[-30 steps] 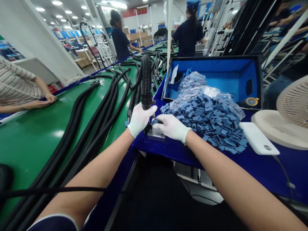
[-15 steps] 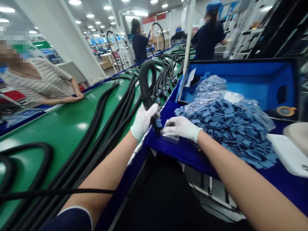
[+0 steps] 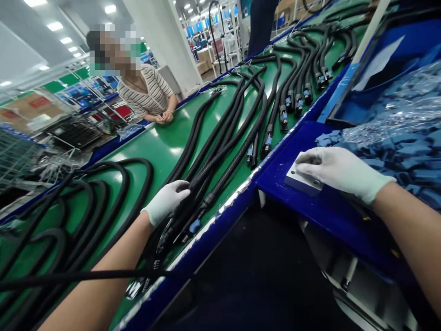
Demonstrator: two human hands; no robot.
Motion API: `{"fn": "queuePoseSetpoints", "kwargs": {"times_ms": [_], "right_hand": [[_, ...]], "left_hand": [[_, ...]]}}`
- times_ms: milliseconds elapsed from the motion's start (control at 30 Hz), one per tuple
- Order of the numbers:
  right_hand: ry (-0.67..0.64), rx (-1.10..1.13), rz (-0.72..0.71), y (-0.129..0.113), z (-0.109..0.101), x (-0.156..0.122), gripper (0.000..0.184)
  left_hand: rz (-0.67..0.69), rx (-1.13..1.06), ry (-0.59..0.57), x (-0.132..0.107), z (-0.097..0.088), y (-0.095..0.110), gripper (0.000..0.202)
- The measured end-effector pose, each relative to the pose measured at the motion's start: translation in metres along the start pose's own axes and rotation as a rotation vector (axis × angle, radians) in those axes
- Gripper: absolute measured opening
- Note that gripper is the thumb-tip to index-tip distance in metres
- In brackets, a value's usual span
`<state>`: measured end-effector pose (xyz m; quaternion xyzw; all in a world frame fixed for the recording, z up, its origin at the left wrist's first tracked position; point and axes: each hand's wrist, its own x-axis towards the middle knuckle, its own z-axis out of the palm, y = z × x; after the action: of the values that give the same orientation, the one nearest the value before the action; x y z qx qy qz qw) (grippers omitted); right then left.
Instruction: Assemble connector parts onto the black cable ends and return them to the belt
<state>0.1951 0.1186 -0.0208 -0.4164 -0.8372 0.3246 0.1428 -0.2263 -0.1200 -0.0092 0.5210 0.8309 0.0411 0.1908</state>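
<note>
My left hand (image 3: 166, 202), in a white glove, lies curled over a black corrugated hose (image 3: 206, 188) on the green belt. The hose's end, with a blue connector (image 3: 195, 225) and a small spring, sits just beyond my fingers. My right hand (image 3: 344, 174), also gloved, rests with its fingertips on a small metal block (image 3: 305, 178) and grips nothing. Beside that hand lies a heap of blue foam pieces (image 3: 409, 165), partly covered by clear plastic.
Several more black hoses (image 3: 292, 87) with blue-tagged ends lie along the green conveyor belt (image 3: 155, 151). A dark blue bench edge (image 3: 220, 216) runs between my hands. Across the belt stands a person in a striped top (image 3: 148, 92). A blue-lined case (image 3: 375, 87) is at upper right.
My view has swung left. My left hand has carried the hose down from upright onto the belt, and its end has left the metal block. My right hand stays on the block.
</note>
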Motion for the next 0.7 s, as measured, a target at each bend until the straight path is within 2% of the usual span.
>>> {"fn": "queuePoseSetpoints", "kwargs": {"times_ms": [67,167,267,367,433,533,633,700], "right_hand": [[-0.007,0.015,0.009,0.000,0.000,-0.001,0.023],[0.002,0.009,0.008,-0.002,-0.001,-0.003,0.023],[0.021,-0.005,-0.001,-0.004,-0.002,-0.004,0.023],[0.046,-0.005,-0.024,-0.004,-0.002,-0.005,0.023],[0.063,-0.001,-0.033,-0.003,-0.003,-0.007,0.024],[0.086,0.006,-0.061,-0.001,-0.004,-0.013,0.024],[0.103,0.041,-0.118,-0.006,-0.003,-0.024,0.024],[0.096,0.098,-0.170,-0.016,0.002,-0.033,0.025]], "left_hand": [[-0.067,0.096,0.036,0.004,0.005,-0.014,0.064],[-0.092,0.153,-0.044,0.008,0.009,-0.027,0.072],[-0.068,0.168,-0.092,0.008,0.011,-0.029,0.072],[-0.052,0.129,-0.146,0.007,0.004,-0.025,0.061],[-0.039,0.067,-0.195,0.007,-0.011,-0.021,0.054],[-0.002,-0.134,-0.209,0.007,-0.050,-0.014,0.047],[0.044,-0.545,-0.106,0.005,-0.089,-0.005,0.036],[0.099,-0.743,0.002,0.006,-0.104,0.008,0.033]]}}
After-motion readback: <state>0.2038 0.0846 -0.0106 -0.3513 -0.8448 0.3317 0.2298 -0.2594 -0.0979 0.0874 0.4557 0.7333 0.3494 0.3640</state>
